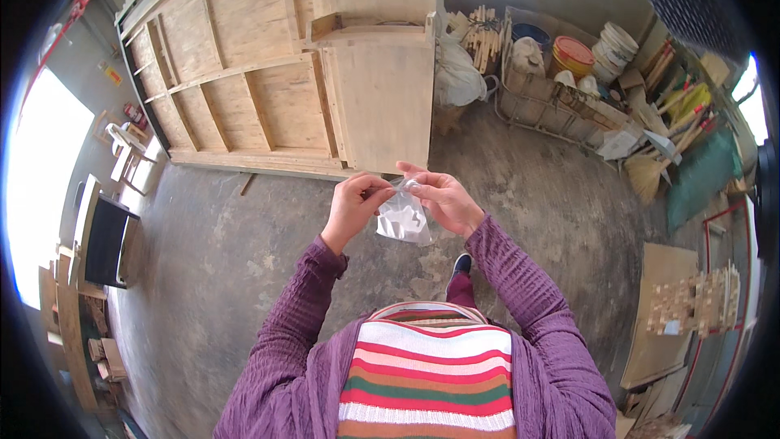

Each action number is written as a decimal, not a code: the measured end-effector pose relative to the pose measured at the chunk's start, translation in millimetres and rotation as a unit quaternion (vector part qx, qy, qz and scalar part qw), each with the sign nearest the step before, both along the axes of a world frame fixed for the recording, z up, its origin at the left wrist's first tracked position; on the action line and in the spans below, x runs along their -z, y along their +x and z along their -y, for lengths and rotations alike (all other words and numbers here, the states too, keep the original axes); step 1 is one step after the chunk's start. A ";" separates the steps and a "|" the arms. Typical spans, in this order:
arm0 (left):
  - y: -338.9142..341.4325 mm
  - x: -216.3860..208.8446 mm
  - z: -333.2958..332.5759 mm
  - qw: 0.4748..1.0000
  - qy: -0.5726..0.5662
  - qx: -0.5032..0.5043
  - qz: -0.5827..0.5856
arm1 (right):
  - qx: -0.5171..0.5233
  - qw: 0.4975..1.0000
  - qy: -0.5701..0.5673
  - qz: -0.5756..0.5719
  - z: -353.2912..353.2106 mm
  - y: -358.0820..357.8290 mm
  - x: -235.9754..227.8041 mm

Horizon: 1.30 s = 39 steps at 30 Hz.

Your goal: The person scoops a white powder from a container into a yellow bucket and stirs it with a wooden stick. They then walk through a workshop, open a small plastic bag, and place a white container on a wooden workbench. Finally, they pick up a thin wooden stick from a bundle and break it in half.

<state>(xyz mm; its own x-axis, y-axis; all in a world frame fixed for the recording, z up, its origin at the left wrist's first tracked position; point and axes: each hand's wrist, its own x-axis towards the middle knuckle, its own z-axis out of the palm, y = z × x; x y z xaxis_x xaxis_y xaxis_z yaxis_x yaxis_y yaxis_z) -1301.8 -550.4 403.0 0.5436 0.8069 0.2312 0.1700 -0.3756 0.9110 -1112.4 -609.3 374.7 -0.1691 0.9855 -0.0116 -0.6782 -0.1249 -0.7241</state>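
Note:
A small clear plastic bag (404,221) hangs between my hands, with something pale or white inside and a dark mark on its front. My left hand (356,205) pinches the bag's top edge on the left. On the other side, my right hand (445,197) grips the gathered top between thumb and fingers, one finger lifted away. The bag's neck looks bunched where the fingertips meet. What exactly lies inside cannot be made out.
A large framed wooden panel structure (252,89) stands ahead. Far right, a wire cart (544,114) holds buckets and scraps, with a broom (646,175) beside it. Stacked wood strips (695,301) lie at right. A dark-backed chair (110,240) stands left on the concrete floor (236,276).

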 end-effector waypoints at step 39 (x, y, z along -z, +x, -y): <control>159.3 80.1 -219.8 0.878 -0.105 -0.466 -0.010 | -0.051 0.634 0.018 0.771 -484.7 348.1 123.9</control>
<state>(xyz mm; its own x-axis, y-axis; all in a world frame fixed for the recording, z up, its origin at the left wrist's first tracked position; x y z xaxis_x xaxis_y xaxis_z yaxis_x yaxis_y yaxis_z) -1142.5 -330.6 322.9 -0.3737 0.9273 0.0214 0.3305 0.1116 0.9372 -764.3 -124.6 250.8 -0.0469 0.9748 -0.2183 0.8507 -0.0756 -0.5202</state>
